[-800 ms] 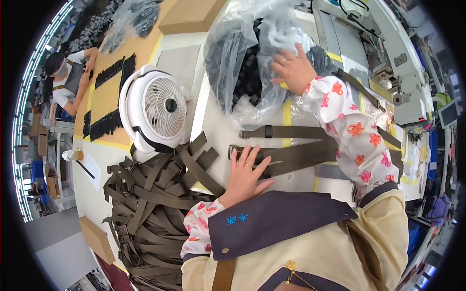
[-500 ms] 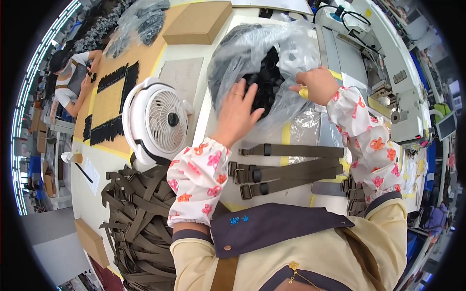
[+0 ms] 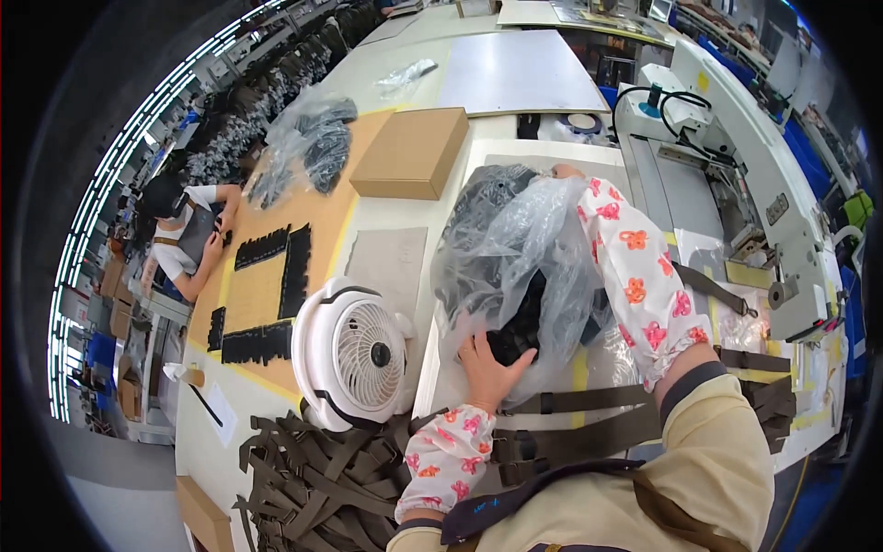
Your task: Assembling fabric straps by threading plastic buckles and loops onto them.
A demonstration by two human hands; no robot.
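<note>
A clear plastic bag (image 3: 566, 230) lies in front of me with its crumpled mouth toward me. Black pieces (image 3: 524, 322) show through the opening; their exact kind is hard to make out. My left hand (image 3: 492, 368) rests at the near edge of the bag, fingers and thumb spread against the black pieces. Past the bag's far side reaches my right hand (image 3: 567, 171), its fingers hidden behind plastic and sleeve. Olive-brown webbing straps with buckles (image 3: 589, 432) lie flat between the bag and my body, partly covered by my arms.
Left of the bag stands a white fan (image 3: 354, 354), with a heap of olive straps (image 3: 322, 478) below it. A cardboard box (image 3: 409, 154) sits beyond. At right is a sewing machine (image 3: 782, 212). A co-worker (image 3: 189, 230) sits at the table's left edge near black strips (image 3: 294, 271).
My right hand has gone from the bag's right side to its far edge. My left hand has shifted to the bag's near edge. The view has tilted up, showing more table beyond.
</note>
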